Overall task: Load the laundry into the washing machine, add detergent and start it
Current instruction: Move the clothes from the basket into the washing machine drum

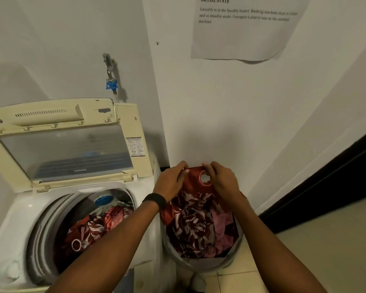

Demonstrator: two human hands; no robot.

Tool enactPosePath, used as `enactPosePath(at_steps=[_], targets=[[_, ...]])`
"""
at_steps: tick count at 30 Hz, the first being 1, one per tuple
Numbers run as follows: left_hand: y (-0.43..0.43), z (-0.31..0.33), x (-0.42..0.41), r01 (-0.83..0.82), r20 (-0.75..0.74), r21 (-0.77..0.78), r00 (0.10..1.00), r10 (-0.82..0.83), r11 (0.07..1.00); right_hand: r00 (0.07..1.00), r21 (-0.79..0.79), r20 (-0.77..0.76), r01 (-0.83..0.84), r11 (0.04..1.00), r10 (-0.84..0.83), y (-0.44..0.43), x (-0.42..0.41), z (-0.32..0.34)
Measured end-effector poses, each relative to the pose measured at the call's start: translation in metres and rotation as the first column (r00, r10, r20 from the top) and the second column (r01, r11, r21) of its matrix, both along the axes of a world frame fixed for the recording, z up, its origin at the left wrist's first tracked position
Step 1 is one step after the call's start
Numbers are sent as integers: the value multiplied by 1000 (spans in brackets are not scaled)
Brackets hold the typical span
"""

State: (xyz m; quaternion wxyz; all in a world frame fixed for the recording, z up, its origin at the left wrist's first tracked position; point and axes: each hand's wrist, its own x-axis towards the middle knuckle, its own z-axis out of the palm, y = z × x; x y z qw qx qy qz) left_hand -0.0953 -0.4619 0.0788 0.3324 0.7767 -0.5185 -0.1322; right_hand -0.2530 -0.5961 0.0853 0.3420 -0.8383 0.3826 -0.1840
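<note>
The left hand (171, 181) and right hand (223, 180) each grip the red patterned curtain (195, 218) over the laundry basket (199, 267), at 3 o'clock from the open washing machine (19, 218).

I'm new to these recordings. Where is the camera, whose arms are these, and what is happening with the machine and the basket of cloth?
There is no robot here. One wide-angle camera sits on a person's head and looks down, so the two arms coming in from the bottom are that person's own. On the left stands a top-loading washing machine with its lid raised; some red patterned laundry already lies in the drum. To its right, on the floor, is a basket full of cloth. Both hands are over the basket: the left hand, with a black band on its wrist, and the right hand each grip the top edge of a red cloth that has a round ring hole in it. A printed sheet hangs on the wall above.
</note>
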Motion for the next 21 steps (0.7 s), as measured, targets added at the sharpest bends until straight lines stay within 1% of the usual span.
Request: enactPosePath(at_steps=[2,3,4,5,6,7,8,10,12,13,14,15,16,17,18,19,20,21], targets=[[2,3,7,2,33,-6,999,-1,1000,997,58,42,-61,996,59,-2,-2,15],[1,5,12,-17,37,-17,999,17,1000,992,80,11,-124,989,124,-5,-6,23],[1,7,17,-52,23,-38,998,53,998,975,116,-73,-202,972,211,-9,-12,29],[1,11,23,-89,-13,-61,996,88,994,936,169,-184,-270,948,300,-12,-18,30],[2,14,29,-107,-50,-76,993,103,991,887,217,-294,-301,929,356,-14,-26,31],[3,16,34,-96,-61,-71,994,92,993,849,243,-380,-291,925,367,-16,-34,28],[4,18,37,-64,-37,-53,997,62,997,836,221,-437,-258,941,332,-18,-41,24],[5,17,37,-32,26,-16,999,33,999,846,146,-479,-188,971,236,-21,-50,22],[4,16,37,-75,37,5,997,74,997,870,111,-467,-122,986,160,-20,-50,27],[2,17,37,-88,48,28,995,87,996,887,57,-451,-81,995,98,-18,-49,32],[-1,17,37,-88,52,52,995,85,995,914,-6,-405,-34,999,29,-16,-47,39],[-3,20,36,-87,26,67,996,86,994,945,-30,-328,1,1000,-11,-14,-47,45],[-4,23,36,-80,-14,55,997,80,995,971,17,-239,5,1000,-1,-13,-48,55],[-4,26,35,-67,-55,43,996,69,997,984,117,-166,-39,992,58,-12,-49,64],[-4,27,36,-30,-101,27,994,33,999,978,224,-135,-125,966,158,-9,-49,74],[-1,32,35,33,-148,33,989,-28,999,951,295,-143,-223,929,274,-7,-49,82],[1,36,35,120,-213,34,971,-110,992,916,289,-179,-299,909,358,-7,-48,85],[3,40,32,194,-284,20,942,-180,981,892,208,-237,-341,917,385,-7,-46,85]])
